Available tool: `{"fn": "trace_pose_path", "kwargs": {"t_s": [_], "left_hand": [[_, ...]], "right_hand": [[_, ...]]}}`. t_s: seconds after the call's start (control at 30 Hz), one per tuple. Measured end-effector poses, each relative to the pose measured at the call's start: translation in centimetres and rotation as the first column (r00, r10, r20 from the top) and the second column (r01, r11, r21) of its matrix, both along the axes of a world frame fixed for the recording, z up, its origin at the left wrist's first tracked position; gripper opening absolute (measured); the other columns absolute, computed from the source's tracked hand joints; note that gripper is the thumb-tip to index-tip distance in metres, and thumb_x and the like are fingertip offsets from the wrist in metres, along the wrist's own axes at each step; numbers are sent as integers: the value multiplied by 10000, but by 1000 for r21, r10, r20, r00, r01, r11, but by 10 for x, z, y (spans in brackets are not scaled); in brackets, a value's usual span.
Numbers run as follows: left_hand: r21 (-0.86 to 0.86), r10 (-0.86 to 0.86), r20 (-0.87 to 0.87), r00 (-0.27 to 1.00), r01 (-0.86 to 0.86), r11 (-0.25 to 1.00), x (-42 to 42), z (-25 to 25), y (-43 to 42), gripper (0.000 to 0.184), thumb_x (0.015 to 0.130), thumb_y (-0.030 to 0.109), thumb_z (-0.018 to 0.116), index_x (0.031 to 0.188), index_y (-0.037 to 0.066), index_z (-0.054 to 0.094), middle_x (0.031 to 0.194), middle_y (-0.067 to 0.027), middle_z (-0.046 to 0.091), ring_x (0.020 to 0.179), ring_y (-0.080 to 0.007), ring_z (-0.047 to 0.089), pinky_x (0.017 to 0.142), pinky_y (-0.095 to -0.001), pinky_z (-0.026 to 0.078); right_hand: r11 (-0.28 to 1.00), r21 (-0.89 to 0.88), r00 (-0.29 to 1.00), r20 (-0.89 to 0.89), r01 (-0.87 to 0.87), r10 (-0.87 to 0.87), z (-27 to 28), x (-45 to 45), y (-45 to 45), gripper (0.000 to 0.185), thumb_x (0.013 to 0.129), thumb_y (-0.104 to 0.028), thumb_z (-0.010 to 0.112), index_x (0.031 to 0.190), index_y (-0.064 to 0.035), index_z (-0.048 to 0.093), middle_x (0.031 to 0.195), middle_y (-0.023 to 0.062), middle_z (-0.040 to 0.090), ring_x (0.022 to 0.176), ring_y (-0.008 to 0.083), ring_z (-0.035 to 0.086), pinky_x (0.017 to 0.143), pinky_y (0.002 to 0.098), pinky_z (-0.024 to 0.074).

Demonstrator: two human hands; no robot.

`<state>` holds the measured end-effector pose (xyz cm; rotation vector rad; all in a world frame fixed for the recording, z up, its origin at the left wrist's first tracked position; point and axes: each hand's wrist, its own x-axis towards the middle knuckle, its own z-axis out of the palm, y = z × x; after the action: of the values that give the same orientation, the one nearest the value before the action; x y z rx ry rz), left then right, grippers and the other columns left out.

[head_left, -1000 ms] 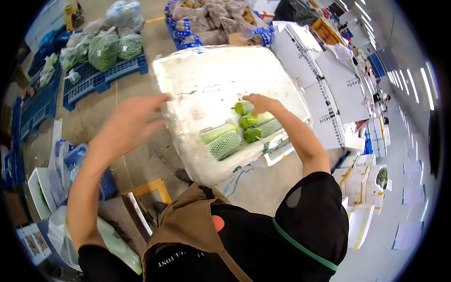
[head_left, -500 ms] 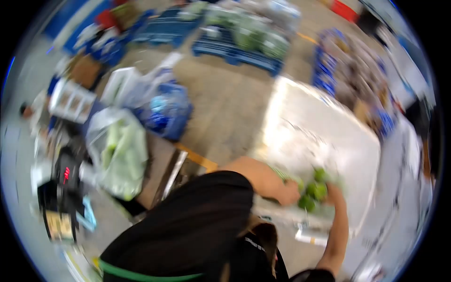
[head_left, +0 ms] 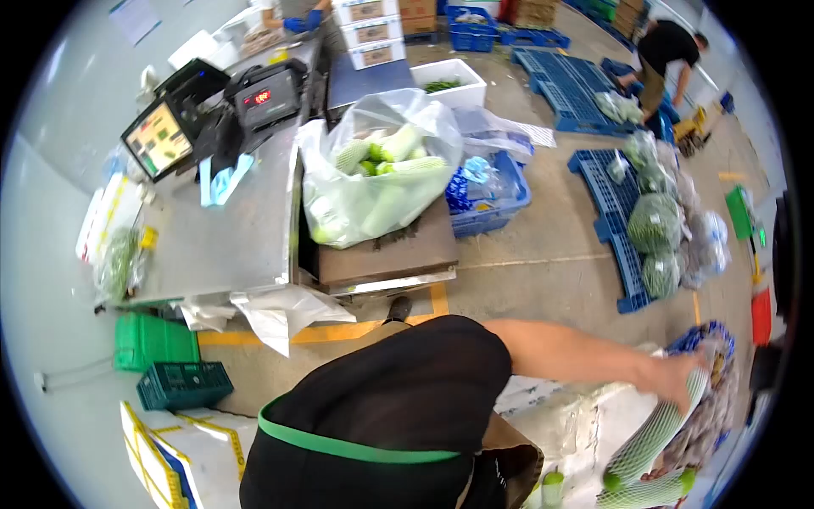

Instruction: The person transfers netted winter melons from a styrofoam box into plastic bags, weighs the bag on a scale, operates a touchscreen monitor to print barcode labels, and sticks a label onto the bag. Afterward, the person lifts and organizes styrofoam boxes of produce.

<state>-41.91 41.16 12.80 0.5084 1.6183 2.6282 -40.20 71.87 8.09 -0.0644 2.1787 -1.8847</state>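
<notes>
At lower right, the gripping left hand (head_left: 672,379) partly hides a netted vegetable (head_left: 646,443).

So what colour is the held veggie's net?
The net is white, showing best in the head view.

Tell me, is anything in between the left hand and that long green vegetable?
Only the pale net wrapped around the long green vegetable. The left hand is right on it, near its upper end, and nothing else visible stands between them.
</notes>
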Motion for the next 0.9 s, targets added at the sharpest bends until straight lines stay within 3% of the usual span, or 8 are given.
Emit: {"fn": "trace_pose_path", "kwargs": {"t_s": [0.07, 0.2, 0.33, 0.47, 0.6, 0.73, 0.8, 0.9], "left_hand": [[352, 13, 133, 991, -60, 934, 27, 24, -94, 705, 669, 88, 747, 1262, 63, 365, 939, -133, 596, 791, -227, 622, 591, -382, 543], [533, 215, 340, 916, -375, 758, 101, -6, -285, 380, 742, 163, 711, 1078, 90, 550, 1035, -89, 615, 967, -228, 602, 898, -470, 473], [407, 580, 578, 574, -819, 405, 221, -75, -442, 360, 763, 206, 699, 1040, 45, 537, 1019, -127, 602, 949, -275, 605, 912, -497, 477], [242, 630, 747, 213, -969, 41, 329, -137, -544, 295, 819, 211, 619, 1046, 41, 536, 1036, -144, 583, 964, -292, 570, 851, -541, 472], [-7, 539, 842, 16, -999, 40, 412, -246, -613, 362, 840, 169, 604, 1155, 34, 489, 1099, -158, 559, 954, -310, 572, 793, -491, 502], [-871, 946, 295, -136, -446, 208, 459, -245, -564, 652, 764, 249, 712, 1296, 13, 418, 1175, -230, 557, 1080, -339, 555, 948, -403, 432], [-951, 972, 233, 25, -203, 233, 471, -205, -535, 717, 744, 287, 731, 1321, 10, 408, 1204, -255, 542, 1151, -342, 515, 975, -384, 413], [-883, 822, 468, 324, 180, 433, 477, -182, -511, 718, 737, 382, 720, 1308, 33, 461, 1228, -228, 541, 1148, -357, 515, 956, -396, 422]], "right_hand": [[977, -190, 995, 30, -92, 100, 19, -23, -54, 690, 673, -501, 617, 1142, -9, 503, 963, 160, 602, 817, 287, 598, 673, 412, 505], [842, -441, 896, 162, -310, 415, 42, -51, -181, 703, 694, -559, 565, 1142, -21, 504, 943, 161, 602, 787, 293, 607, 638, 428, 513], [784, -460, 679, 416, -417, 605, 41, -22, -351, 702, 722, -588, 537, 1151, -33, 499, 920, 161, 602, 738, 310, 617, 592, 448, 529], [755, -372, 505, 575, -540, 644, 25, 53, -539, 630, 744, -555, 564, 1098, -35, 537, 790, 157, 608, 635, 309, 622, 570, 437, 539], [564, -490, 230, 584, -665, 778, 4, 127, -685, 500, 824, -366, 617, 1170, -25, 498, 905, 175, 605, 695, 320, 629, 613, 448, 571], [496, -690, 3, 582, -528, 813, -78, 173, -807, 404, 874, -291, 582, 1167, -21, 513, 967, 173, 618, 771, 321, 635, 666, 470, 561], [547, -727, 17, 595, -414, 803, -132, 190, -856, 367, 888, -268, 563, 1166, -31, 523, 1058, 155, 610, 860, 306, 626, 759, 466, 539], [672, -699, 175, 650, -244, 739, -141, 233, -883, 380, 893, -256, 548, 1211, -54, 503, 1203, 130, 558, 1118, 295, 524, 983, 480, 404]]}}
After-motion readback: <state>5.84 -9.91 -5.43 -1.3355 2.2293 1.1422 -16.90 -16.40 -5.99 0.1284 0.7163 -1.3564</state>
